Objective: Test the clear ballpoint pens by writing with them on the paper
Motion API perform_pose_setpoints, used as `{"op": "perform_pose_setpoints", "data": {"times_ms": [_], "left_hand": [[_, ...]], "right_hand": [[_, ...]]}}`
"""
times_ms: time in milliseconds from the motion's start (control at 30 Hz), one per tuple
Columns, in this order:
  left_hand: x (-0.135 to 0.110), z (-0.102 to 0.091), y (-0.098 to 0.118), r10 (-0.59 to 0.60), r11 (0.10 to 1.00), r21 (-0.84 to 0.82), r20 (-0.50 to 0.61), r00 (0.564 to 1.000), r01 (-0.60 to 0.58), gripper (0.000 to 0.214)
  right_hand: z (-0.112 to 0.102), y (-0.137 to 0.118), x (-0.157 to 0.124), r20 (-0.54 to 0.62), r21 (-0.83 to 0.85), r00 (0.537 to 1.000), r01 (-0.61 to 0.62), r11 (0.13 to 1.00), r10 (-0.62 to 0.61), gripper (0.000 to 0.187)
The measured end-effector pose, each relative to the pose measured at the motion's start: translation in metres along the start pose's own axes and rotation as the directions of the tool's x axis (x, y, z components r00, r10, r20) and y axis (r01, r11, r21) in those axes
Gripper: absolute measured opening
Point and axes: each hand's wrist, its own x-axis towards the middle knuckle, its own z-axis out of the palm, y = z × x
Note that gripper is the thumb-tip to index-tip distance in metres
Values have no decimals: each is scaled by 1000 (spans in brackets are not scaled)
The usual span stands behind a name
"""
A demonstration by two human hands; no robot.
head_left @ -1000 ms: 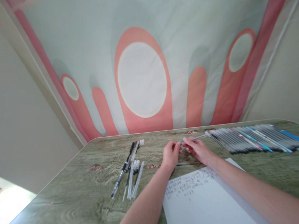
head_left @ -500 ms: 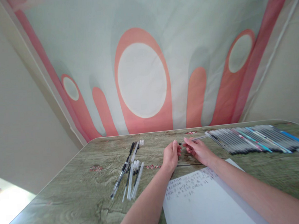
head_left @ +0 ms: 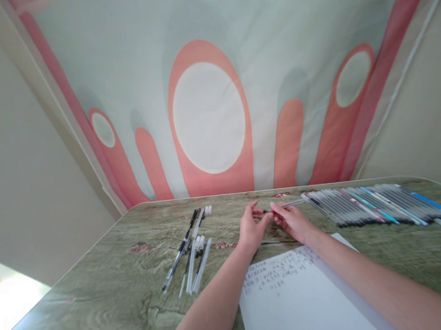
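My right hand [head_left: 291,221] is closed around a clear pen [head_left: 290,203] whose barrel sticks out to the right, above the table's far middle. My left hand [head_left: 251,226] meets it from the left, its thumb and fingertips pinched at the pen's near end. What the left fingers hold there is too small to make out. Both hands hover just over the green wood-grain table [head_left: 112,286].
A loose pile of several clear and black pens [head_left: 191,254] lies left of my hands. A long row of several pens [head_left: 372,205] is laid side by side at the far right. A white sheet with handwriting [head_left: 300,304] lies under my right forearm. A pink-and-grey cloth hangs behind the table.
My left hand drew slightly away from the pen's end, then came back to it with fingertips raised. The right hand and pen barely moved.
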Motion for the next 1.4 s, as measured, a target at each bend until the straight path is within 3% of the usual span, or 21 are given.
{"op": "perform_pose_setpoints", "data": {"times_ms": [100, 267, 500, 733, 1067, 1233, 1400], "left_hand": [[0, -2, -4, -78, 992, 98, 11, 997, 77, 36], [-1, -5, -5, -34, 977, 212, 69, 997, 19, 42], [-4, -4, 6, 77, 982, 166, 118, 990, -96, 32], [1, -2, -1, -50, 999, 26, 123, 991, 47, 41], [-1, -8, 7, 180, 963, 191, 72, 981, -190, 18], [0, -3, 0, 53, 982, 183, 26, 998, -57, 31], [0, -3, -8, -6, 964, 264, 139, 990, -31, 45]], "right_hand": [[0, 0, 0, -5, -20, 1000, 12, 1000, -12, 26], [2, -2, -3, 9, -56, 1000, 21, 998, -20, 28], [0, -3, -1, -6, 17, 1000, 5, 1000, -5, 26], [0, -2, -3, 35, -33, 999, 16, 999, -15, 25], [1, 0, -2, 4, -25, 1000, 31, 999, -31, 27], [1, 0, -1, -13, -21, 1000, 21, 1000, -22, 28], [1, -1, -3, 16, -84, 999, 32, 996, -30, 27]]}}
